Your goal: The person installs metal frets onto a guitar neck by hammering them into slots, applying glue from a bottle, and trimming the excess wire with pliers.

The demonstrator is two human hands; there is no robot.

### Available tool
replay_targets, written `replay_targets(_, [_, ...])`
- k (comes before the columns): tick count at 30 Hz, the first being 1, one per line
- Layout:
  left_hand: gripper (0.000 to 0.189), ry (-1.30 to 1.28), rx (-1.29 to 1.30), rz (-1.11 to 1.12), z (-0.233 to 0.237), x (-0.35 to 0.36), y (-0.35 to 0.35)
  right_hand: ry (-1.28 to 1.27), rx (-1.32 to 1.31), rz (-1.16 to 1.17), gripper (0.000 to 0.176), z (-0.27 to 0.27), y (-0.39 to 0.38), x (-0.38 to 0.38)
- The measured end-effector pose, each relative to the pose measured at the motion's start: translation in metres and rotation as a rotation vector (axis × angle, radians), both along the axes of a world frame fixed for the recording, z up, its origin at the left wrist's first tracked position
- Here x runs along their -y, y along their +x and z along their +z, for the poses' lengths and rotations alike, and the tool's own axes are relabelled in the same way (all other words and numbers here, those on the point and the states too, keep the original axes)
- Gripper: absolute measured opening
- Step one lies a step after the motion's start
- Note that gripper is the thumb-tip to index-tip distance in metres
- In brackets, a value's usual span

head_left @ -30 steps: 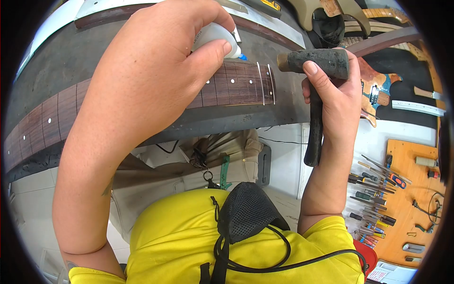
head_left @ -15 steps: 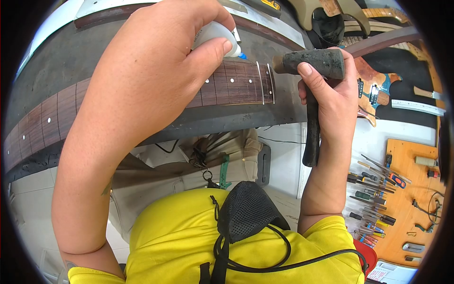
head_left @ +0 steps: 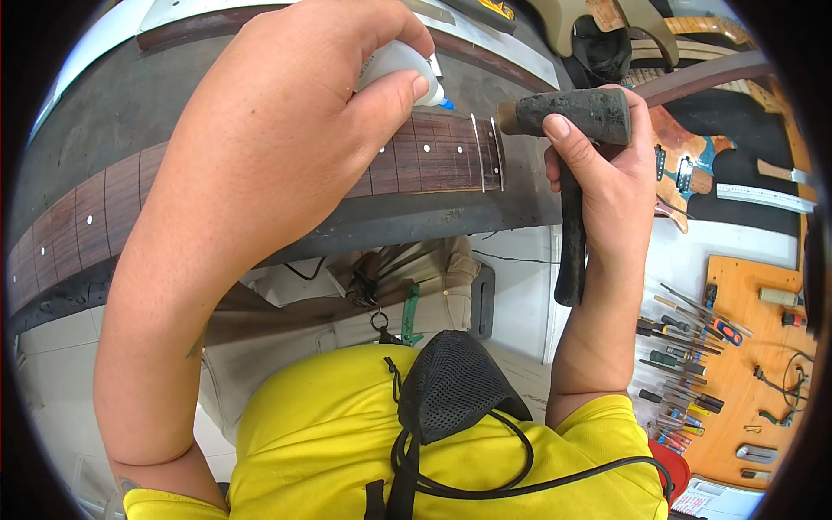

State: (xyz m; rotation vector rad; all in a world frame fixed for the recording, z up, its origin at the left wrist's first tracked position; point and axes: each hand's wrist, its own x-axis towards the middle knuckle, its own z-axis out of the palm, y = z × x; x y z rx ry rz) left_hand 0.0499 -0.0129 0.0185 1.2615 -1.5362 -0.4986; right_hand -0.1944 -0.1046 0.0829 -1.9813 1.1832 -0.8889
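One fretboard (head_left: 433, 156) lies along your dark bench (head_left: 173, 95). Your left hand (head_left: 286, 113) grasps one white bottle (head_left: 394, 62), its blue tip seemingly touching the wood. Your right hand (head_left: 607, 182) clenches one hammer (head_left: 568, 113) just beside the fretboard's end, near two metal frets (head_left: 481, 152).

Yellow short-sleeved shirt (head_left: 329, 425), black mesh mask (head_left: 451, 386), perhaps khaki trousers (head_left: 347, 321)

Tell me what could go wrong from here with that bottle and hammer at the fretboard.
1. The left hand holds the white bottle with its blue tip right at the fretboard; squeezing too hard might flood the wood.
2. The right hand holds the hammer with its head close to the two metal frets; a slip could dent them.
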Motion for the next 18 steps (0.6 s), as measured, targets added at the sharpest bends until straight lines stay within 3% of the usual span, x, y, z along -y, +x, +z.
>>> replay_targets(5, [0.022,0.056,-0.044,-0.027,0.001,0.000,0.001,0.002,-0.019,0.025,0.053,-0.001,0.001,0.002])
replay_targets(6, [0.022,0.056,-0.044,-0.026,0.016,-0.005,0.001,0.002,-0.019,0.026,0.053,-0.001,0.002,0.002])
replay_targets(8, [0.028,0.322,-0.148,0.005,0.058,-0.017,-0.001,-0.021,-0.073,0.029,0.055,0.000,0.004,0.003])
replay_targets(18, [0.028,0.284,-0.228,0.022,0.037,-0.019,0.011,-0.010,-0.355,0.132,0.053,0.022,0.020,0.015])
